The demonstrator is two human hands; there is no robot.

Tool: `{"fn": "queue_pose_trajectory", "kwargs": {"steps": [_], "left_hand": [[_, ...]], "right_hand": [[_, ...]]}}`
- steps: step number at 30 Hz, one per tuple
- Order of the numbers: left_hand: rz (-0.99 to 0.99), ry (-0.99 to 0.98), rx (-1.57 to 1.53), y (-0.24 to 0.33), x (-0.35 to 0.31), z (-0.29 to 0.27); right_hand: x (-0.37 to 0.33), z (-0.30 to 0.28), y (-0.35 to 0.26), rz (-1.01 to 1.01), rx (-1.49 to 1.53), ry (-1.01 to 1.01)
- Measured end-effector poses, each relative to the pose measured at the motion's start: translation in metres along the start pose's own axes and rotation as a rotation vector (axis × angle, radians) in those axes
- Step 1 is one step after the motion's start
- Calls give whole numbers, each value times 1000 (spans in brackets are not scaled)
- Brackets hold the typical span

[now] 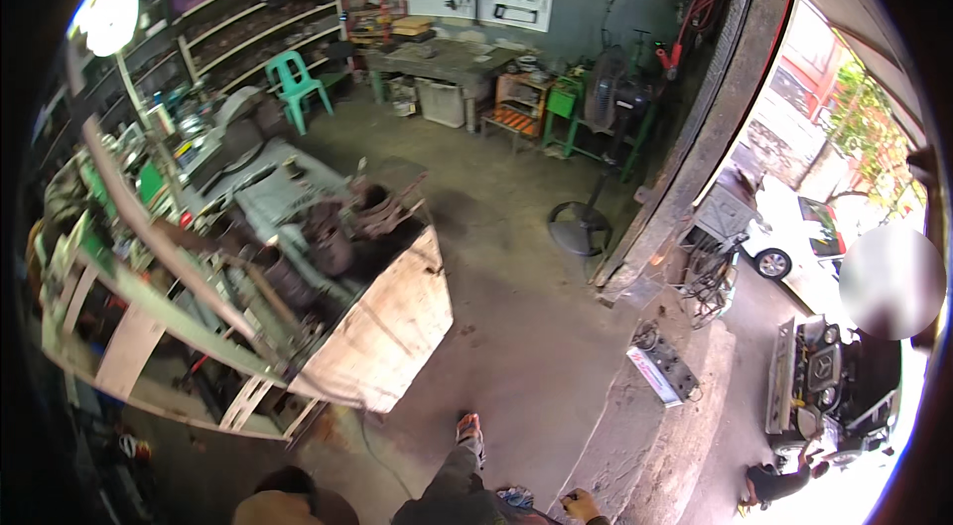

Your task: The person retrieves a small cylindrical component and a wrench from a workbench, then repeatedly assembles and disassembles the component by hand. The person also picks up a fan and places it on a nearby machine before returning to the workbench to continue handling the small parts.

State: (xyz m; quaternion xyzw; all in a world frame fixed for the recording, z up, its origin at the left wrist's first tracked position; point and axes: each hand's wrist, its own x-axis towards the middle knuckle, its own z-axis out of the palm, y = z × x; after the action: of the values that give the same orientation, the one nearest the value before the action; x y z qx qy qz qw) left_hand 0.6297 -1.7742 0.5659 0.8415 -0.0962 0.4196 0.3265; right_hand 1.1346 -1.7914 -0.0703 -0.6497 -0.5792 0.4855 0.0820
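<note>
The right hand (581, 504) is showing at the bottom edge, to the right of the person's trouser leg (444, 485). Its fingers are bending in, but I cannot tell if they are gripping anything. The left hand is out of view, so I cannot tell what its fingers are doing. A small blue and white thing (515, 497), maybe some cloth, is peeking out between the leg and the right hand. One foot (470, 430) is pointing ahead on the floor (526, 327). A long box (663, 372) is lying by the doorway. On the left, rusty metal parts (330, 239) are sitting on a messy bench (385, 328). Outside, someone (776, 483) is crouching by a car front (822, 366).
</note>
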Motion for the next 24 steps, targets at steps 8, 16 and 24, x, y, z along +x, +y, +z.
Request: {"fn": "queue_pose_trajectory", "kwargs": {"steps": [8,16,24], "left_hand": [[475,1060,383,-67,-15,-177],[219,854,671,-255,20,-323],[252,647,737,-411,34,-489]], "right_hand": [[144,-85,-158,118,461,127],[340,-116,-198,271,556,7],[585,-276,-387,-36,293,-83]]}}
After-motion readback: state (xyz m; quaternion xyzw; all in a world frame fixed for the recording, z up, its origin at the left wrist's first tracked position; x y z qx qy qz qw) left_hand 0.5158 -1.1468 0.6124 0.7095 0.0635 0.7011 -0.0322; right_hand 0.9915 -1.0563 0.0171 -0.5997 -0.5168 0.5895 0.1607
